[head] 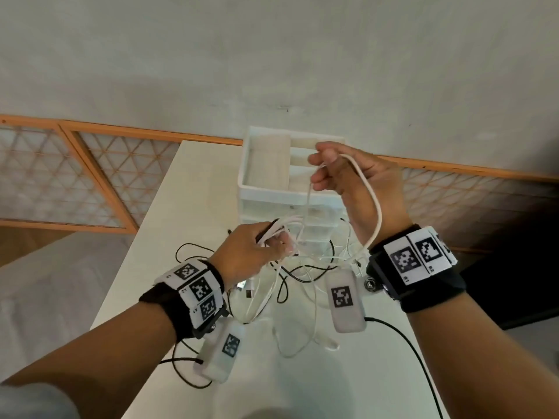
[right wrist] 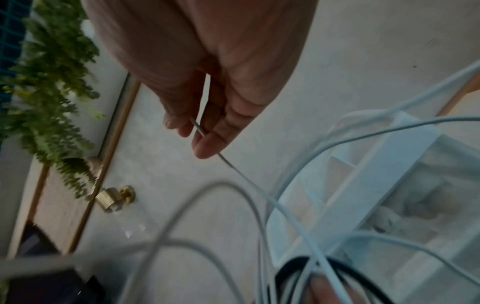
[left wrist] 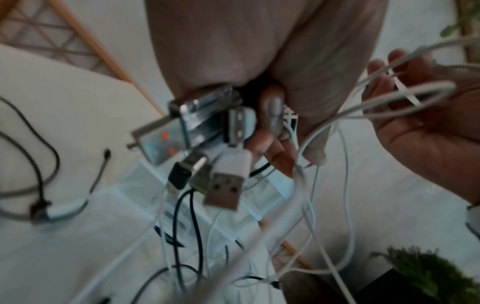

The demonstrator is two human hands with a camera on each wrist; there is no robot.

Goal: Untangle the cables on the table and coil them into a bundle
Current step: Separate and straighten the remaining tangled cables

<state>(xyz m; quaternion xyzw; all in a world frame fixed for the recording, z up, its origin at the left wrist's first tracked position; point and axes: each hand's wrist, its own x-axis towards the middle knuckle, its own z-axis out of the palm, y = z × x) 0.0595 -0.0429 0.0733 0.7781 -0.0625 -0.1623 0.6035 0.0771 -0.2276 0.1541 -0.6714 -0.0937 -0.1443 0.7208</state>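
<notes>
The cables (head: pixel 290 267) are a loose snarl of thin, smooth cords, white ones and black ones, partly lifted off the table (head: pixel 181 182) and partly trailing in loops across its pale matte top. A fistful of their ends is gathered in the left hand (head: pixel 251 252), whose fingers curl tightly round the strands. From the left wrist view, the plugs hang below that fist: a white plastic USB plug (left wrist: pixel 226 185) with a flat rectangular metal mouth, a glossy black plug (left wrist: pixel 179 174) beside it, and some boxy metal connectors (left wrist: pixel 187 121), blurred.

The right hand (head: pixel 354 173) is raised higher, above the tangle. Its thumb and fingertips pinch one white cable (head: pixel 372 201), a slightly thicker rounded cord that arcs out from the pinch, curves down past the wrist and runs back into the bunch. In the right wrist view a thin pale strand (right wrist: pixel 207 139) runs between the fingers (right wrist: pixel 207 144).

More slack lies on the table near the person: thin black loops (head: pixel 193 252) at the left and a white loop (head: pixel 302 343) in the middle.

Behind the hands stands a white plastic organiser (head: pixel 266 189), boxy, with an open tray divided into compartments on top and translucent drawers below. Beyond the table runs a plain pale wall with orange-framed lattice panels (head: pixel 75 176).
</notes>
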